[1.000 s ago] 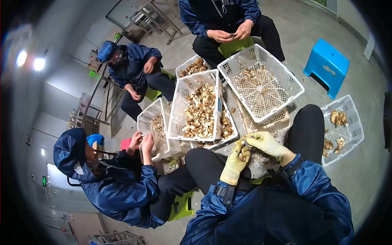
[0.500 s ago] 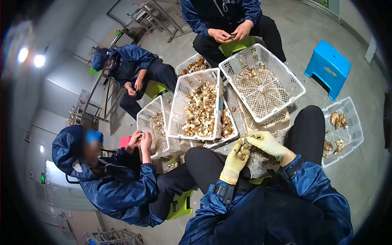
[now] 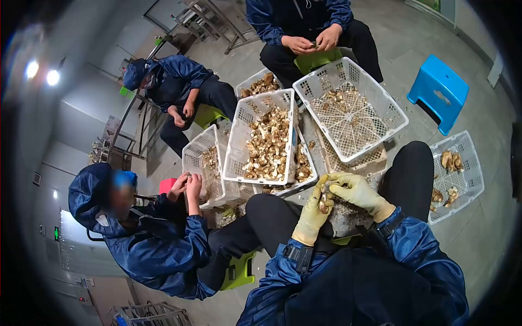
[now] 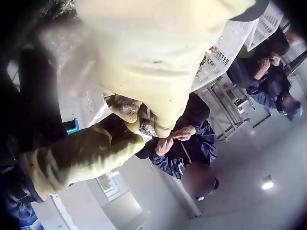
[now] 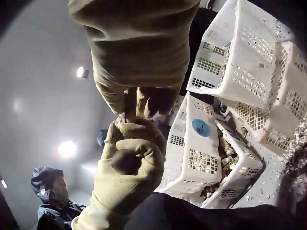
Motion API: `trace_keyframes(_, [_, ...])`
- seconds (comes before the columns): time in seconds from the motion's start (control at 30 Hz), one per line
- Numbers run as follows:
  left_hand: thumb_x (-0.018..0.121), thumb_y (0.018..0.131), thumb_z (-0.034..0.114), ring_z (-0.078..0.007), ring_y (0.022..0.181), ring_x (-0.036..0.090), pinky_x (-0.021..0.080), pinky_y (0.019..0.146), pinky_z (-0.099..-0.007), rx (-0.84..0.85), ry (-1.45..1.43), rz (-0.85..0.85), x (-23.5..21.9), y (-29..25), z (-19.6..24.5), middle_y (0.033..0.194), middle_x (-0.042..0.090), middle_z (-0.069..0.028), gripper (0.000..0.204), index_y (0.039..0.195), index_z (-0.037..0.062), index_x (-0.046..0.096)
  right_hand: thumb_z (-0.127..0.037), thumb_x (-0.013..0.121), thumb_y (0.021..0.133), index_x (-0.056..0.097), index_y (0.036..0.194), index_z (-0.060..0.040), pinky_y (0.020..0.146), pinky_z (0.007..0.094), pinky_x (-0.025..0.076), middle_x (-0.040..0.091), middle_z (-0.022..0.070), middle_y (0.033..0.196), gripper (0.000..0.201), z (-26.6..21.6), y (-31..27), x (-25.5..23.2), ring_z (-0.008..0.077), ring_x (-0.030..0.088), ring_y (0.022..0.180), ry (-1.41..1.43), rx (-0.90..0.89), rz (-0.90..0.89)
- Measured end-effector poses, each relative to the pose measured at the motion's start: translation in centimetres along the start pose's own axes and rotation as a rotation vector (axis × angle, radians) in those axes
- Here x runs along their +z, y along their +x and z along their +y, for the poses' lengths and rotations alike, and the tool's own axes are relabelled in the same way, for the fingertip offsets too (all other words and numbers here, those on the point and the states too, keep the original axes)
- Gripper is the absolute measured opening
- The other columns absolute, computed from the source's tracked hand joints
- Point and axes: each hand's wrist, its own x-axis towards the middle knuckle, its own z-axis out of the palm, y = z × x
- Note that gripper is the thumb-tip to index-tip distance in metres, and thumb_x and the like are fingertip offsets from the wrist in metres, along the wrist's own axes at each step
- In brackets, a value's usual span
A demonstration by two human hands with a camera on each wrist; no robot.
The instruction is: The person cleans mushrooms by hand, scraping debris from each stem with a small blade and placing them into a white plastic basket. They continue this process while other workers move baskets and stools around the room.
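Observation:
In the head view my gloved left hand [image 3: 311, 217] grips a brown-capped mushroom [image 3: 324, 207], held low over the lap. My right hand [image 3: 359, 194], also in a pale yellow glove, meets it from the other side, fingertips pinching at the upper end of the mushrooms. From the right wrist, a round brown cap [image 5: 126, 162] shows inside the curled left fingers. A narrow dark strip [image 5: 130, 103] appears between the right fingers; I cannot tell what it is. The left wrist view has a dirt-flecked mushroom piece [image 4: 147, 127] between both hands' fingertips.
A white crate [image 3: 229, 136] piled with cut mushrooms stands ahead, beside a crate with scattered pieces [image 3: 399, 126]. At right are another crate [image 3: 478, 173] with a few clumps and a blue stool [image 3: 443, 87]. Several seated people [image 3: 141, 244] work around the crates.
My left fingers have shifted upward around the mushrooms, and the right fingers have curled in closer. The crates have stayed put. The person at far left has bent the head down.

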Motion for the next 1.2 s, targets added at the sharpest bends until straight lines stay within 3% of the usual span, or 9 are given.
trace_keyframes(0.2, [0.057,0.099,0.038,-0.0041,0.075,0.042,0.036,0.064,-0.0181,0.004,0.027,0.022,1.2,-0.2,0.3,0.112,0.057,0.0,0.054,0.141,0.0051,0.048,-0.005,0.06,0.093,0.067,0.112,0.0048,0.08,0.023,0.051,0.067,0.0045,0.106,0.023,-0.7,0.2,0.2,0.0084,0.062,0.092,0.2,0.129,-0.035])
trace_keyframes(0.3, [0.057,0.099,0.038,-0.0035,0.074,0.041,0.036,0.064,-0.0182,0.006,0.012,-0.015,0.3,0.2,0.2,0.111,0.057,0.0004,0.054,0.141,0.0048,0.048,-0.005,0.061,0.093,0.068,0.109,0.0051,0.081,0.0247,0.051,0.068,0.0063,0.108,0.021,-0.4,0.4,0.1,0.0099,0.061,0.095,0.082,0.021,-0.012])
trace_keyframes(0.43, [0.055,0.101,0.032,-0.0022,0.073,0.041,0.036,0.06,-0.0157,0.014,0.049,0.054,0.4,0.5,0.1,0.11,0.056,0.0013,0.045,0.137,0.0051,0.052,-0.007,0.066,0.09,0.07,0.108,0.0039,0.099,0.0311,0.044,0.067,0.0106,0.119,0.021,-0.6,0.5,-0.3,0.0184,0.056,0.118,0.107,0.124,-0.071])
trace_keyframes(0.57, [0.056,0.101,0.03,-0.0022,0.07,0.045,0.038,0.06,-0.0139,0.027,0.114,0.027,0.8,0.4,0.4,0.108,0.058,0.0006,0.039,0.131,0.0043,0.055,-0.006,0.065,0.09,0.07,0.104,0.0038,0.101,0.0334,0.042,0.066,0.0121,0.12,0.018,-0.2,0.4,-0.2,0.022,0.055,0.122,0.13,0.111,-0.051])
trace_keyframes(0.7, [0.059,0.099,0.031,-0.0029,0.071,0.047,0.041,0.062,-0.0149,0.019,0.089,-0.008,-0.1,0.5,0.4,0.102,0.06,-0.0005,0.04,0.128,0.0031,0.055,-0.008,0.062,0.094,0.068,0.111,0.0053,0.08,0.0235,0.052,0.068,0.0073,0.111,0.022,-0.1,0.5,-0.2,0.0103,0.064,0.091,0.087,0.069,-0.065])
trace_keyframes(0.8, [0.059,0.099,0.031,-0.0037,0.072,0.049,0.042,0.063,-0.0163,-0.027,0.023,-0.068,-0.8,0.6,0.3,0.1,0.06,-0.001,0.041,0.128,0.0029,0.055,-0.01,0.061,0.095,0.067,0.115,0.0038,0.079,0.023,0.052,0.07,0.0056,0.104,0.025,-0.1,0.5,-0.4,0.0092,0.065,0.088,0.225,0.247,-0.052])
trace_keyframes(0.9, [0.058,0.099,0.032,-0.0039,0.071,0.048,0.041,0.062,-0.017,-0.028,0.014,-0.039,-0.6,0.7,0.2,0.099,0.059,-0.0013,0.042,0.129,0.003,0.054,-0.011,0.061,0.096,0.067,0.116,0.0029,0.078,0.0228,0.052,0.071,0.0043,0.099,0.026,-0.5,0.7,-0.5,0.0076,0.064,0.086,0.296,0.26,-0.059])
trace_keyframes(1.03, [0.059,0.099,0.032,-0.004,0.068,0.045,0.038,0.059,-0.0154,0.01,0.138,0.008,1.0,0.4,0.7,0.093,0.057,0.0011,0.04,0.126,0.0033,0.054,-0.012,0.061,0.096,0.067,0.117,0.0031,0.078,0.0235,0.053,0.071,0.0052,0.101,0.026,0.1,0.7,-0.1,0.0087,0.064,0.086,0.085,0.13,-0.052])
trace_keyframes(1.2, [0.057,0.1,0.032,-0.0042,0.069,0.046,0.038,0.056,-0.0156,-0.021,0.047,-0.068,0.7,0.6,0.5,0.093,0.056,0.0016,0.042,0.13,0.0037,0.052,-0.01,0.06,0.096,0.066,0.118,0.0029,0.077,0.0233,0.053,0.07,0.0015,0.101,0.026,-0.1,0.9,-0.4,0.0081,0.065,0.087,0.314,0.276,-0.049])
